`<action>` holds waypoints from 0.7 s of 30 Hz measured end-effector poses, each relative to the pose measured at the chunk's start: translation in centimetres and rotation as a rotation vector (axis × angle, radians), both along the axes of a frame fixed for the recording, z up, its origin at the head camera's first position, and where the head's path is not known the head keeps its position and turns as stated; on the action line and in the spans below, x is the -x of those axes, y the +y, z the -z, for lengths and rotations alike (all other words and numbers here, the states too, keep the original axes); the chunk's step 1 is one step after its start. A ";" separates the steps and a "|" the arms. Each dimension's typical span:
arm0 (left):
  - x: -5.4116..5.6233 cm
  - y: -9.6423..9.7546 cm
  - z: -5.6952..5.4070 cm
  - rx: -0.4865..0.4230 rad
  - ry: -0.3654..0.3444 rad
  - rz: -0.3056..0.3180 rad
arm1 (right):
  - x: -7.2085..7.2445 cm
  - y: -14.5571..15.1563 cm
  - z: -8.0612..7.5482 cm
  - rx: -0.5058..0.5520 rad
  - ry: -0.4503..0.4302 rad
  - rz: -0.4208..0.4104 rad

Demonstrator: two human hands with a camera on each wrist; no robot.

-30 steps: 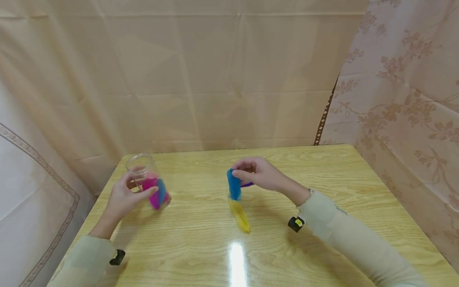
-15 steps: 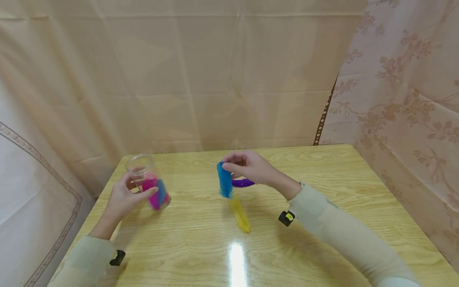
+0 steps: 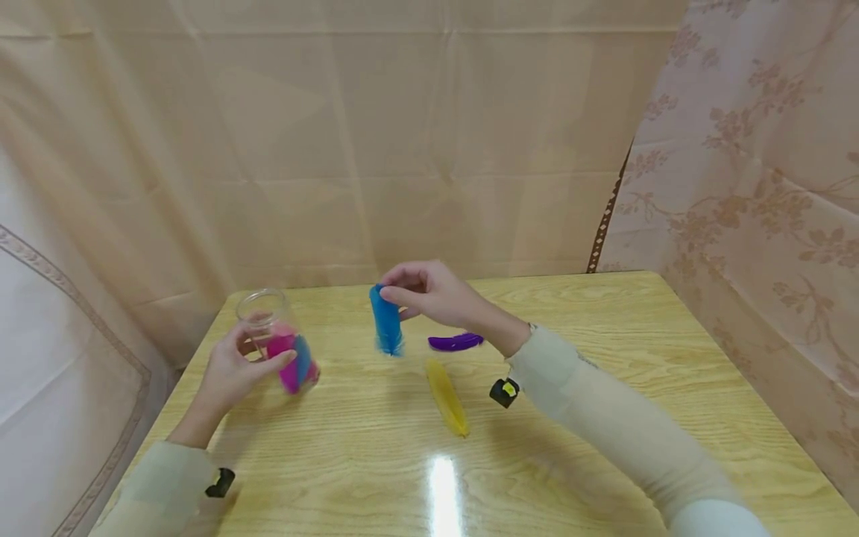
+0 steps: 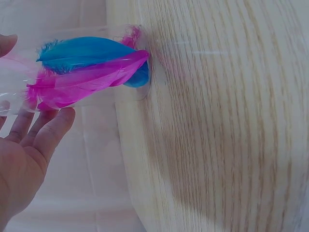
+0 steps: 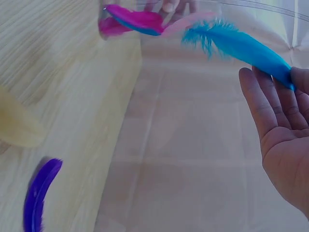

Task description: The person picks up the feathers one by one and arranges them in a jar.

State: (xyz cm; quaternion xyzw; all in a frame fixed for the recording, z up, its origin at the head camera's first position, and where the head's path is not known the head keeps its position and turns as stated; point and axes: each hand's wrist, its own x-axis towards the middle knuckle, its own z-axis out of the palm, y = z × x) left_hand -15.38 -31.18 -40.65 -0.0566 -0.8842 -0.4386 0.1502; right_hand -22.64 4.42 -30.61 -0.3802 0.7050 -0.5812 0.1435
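The left hand (image 3: 235,365) grips a clear, open-topped jar (image 3: 264,302) near the table's left edge. Inside the jar lie magenta feathers (image 4: 89,83) and a blue feather (image 4: 89,52). Above the table, the right hand (image 3: 432,293) pinches another blue feather (image 3: 386,321) at one end between thumb and fingers, its fluffy end hanging down. That feather is apart from the jar, to its right. Below the right hand, a purple feather (image 3: 456,342) and a yellow feather (image 3: 446,397) lie on the table.
The wood-grain table (image 3: 349,462) reaches back to a beige curtain (image 3: 403,149). A floral curtain (image 3: 758,186) hangs on the right, and a pale cloth (image 3: 60,388) on the left. A small black camera (image 3: 505,392) sits at the right wrist.
The right hand has moved left and slightly farther back with the blue feather, uncovering the purple feather. The left hand and jar have stayed in place.
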 end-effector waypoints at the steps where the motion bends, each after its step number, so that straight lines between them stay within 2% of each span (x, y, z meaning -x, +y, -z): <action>1: 0.0 0.0 0.0 -0.001 -0.001 0.000 | 0.1 -0.4 -0.2 0.002 -0.005 0.004; 15: 0.0 -0.3 0.1 -0.007 -0.048 0.006 | 0.4 -6.6 -4.2 0.054 -0.056 -0.007; 21: 1.0 -0.9 0.2 -0.009 -0.036 0.026 | 0.8 -9.5 -5.1 0.077 -0.089 0.013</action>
